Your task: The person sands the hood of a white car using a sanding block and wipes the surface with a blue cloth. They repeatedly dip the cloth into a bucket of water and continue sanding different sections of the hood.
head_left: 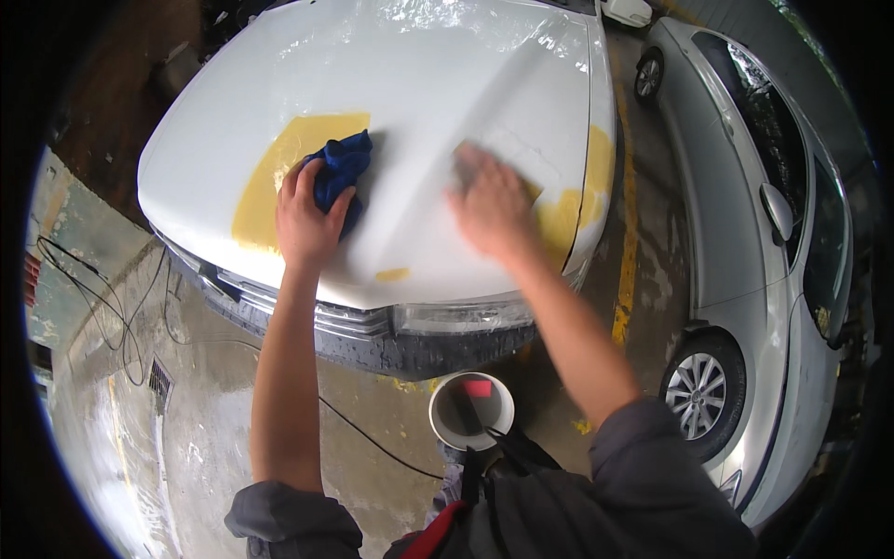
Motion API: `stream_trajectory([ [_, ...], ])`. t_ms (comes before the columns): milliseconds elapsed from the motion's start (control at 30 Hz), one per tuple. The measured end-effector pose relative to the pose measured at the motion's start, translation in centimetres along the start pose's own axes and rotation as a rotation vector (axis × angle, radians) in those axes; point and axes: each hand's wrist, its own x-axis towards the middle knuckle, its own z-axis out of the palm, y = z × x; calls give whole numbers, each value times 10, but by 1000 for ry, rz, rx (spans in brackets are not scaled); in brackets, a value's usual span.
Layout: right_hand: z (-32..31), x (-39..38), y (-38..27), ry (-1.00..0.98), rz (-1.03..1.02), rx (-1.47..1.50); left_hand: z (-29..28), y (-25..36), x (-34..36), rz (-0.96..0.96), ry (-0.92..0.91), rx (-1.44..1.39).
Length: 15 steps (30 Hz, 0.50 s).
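My left hand (pixel 310 216) is closed round a crumpled blue cloth (pixel 343 170) on the white car hood (pixel 410 84). The cloth overlaps the right edge of a large yellow patch (pixel 256 205) on the hood. My right hand (pixel 496 207) presses on the hood's right part, its fingers smeared by motion. Something thin and brownish shows past the fingertips; its kind is too blurred to tell. Beside that hand, more yellow patches (pixel 559 224) reach the hood's right edge and the fender (pixel 598 168). A small yellow spot (pixel 393 275) lies near the front edge.
Below the bumper (pixel 419 352) stands a white bucket (pixel 434 410) with a red piece (pixel 478 388) and dark water in it. A silver car (pixel 736 233) is parked close on the right. A black hose (pixel 372 438) crosses the wet floor (pixel 214 410), with a drain grate (pixel 160 382) at left.
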Motion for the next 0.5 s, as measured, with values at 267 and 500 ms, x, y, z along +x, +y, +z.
stream_trajectory([
  [267,16,-55,-26,183,-173,198,0,-1,-10,-21,26,-12],
  [500,16,-60,-27,166,-113,141,-1,-6,-6,2,29,7],
])
